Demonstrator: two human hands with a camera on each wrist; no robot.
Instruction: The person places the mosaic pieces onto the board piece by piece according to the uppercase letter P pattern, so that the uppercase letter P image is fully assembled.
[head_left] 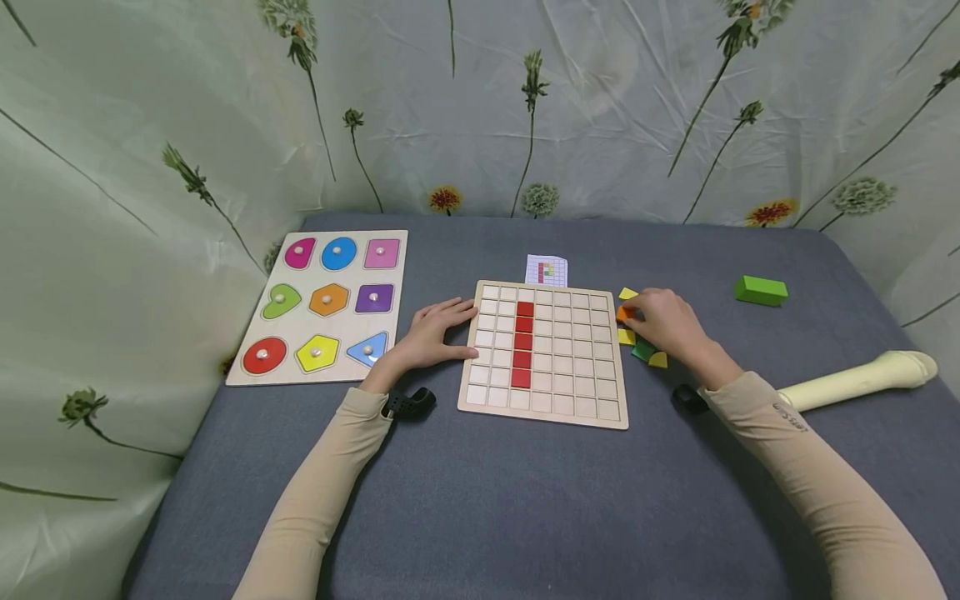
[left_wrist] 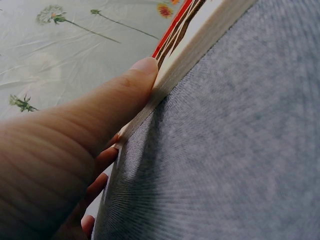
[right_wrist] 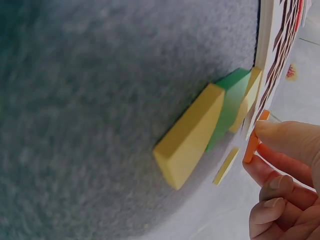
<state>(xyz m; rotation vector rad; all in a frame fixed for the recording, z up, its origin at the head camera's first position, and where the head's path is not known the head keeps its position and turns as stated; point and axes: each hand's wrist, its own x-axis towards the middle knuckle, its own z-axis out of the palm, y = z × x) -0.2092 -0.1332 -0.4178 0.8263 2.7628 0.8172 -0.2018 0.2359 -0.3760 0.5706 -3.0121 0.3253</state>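
Note:
A wooden grid board (head_left: 573, 415) lies on the table, with a vertical line of red tiles (head_left: 522, 342) set in one column. My left hand (head_left: 433, 337) rests against the board's left edge, thumb and fingertips touching it with the fingers extended. At the right edge, my right hand (head_left: 671, 325) pinches an orange tile (right_wrist: 252, 145) between thumb and fingers. Around that hand lie a green piece (right_wrist: 230, 107), a yellow piece with a curved side (right_wrist: 192, 135) and other small yellow pieces (head_left: 626, 337).
Behind the board is a small printed card (head_left: 547, 271) with a coloured grid pattern. A knobbed shape puzzle (head_left: 288, 329) stands to the left. Toward the right are a green block (head_left: 761, 291) and a pale, long, rounded object (head_left: 862, 379), partly behind the right sleeve.

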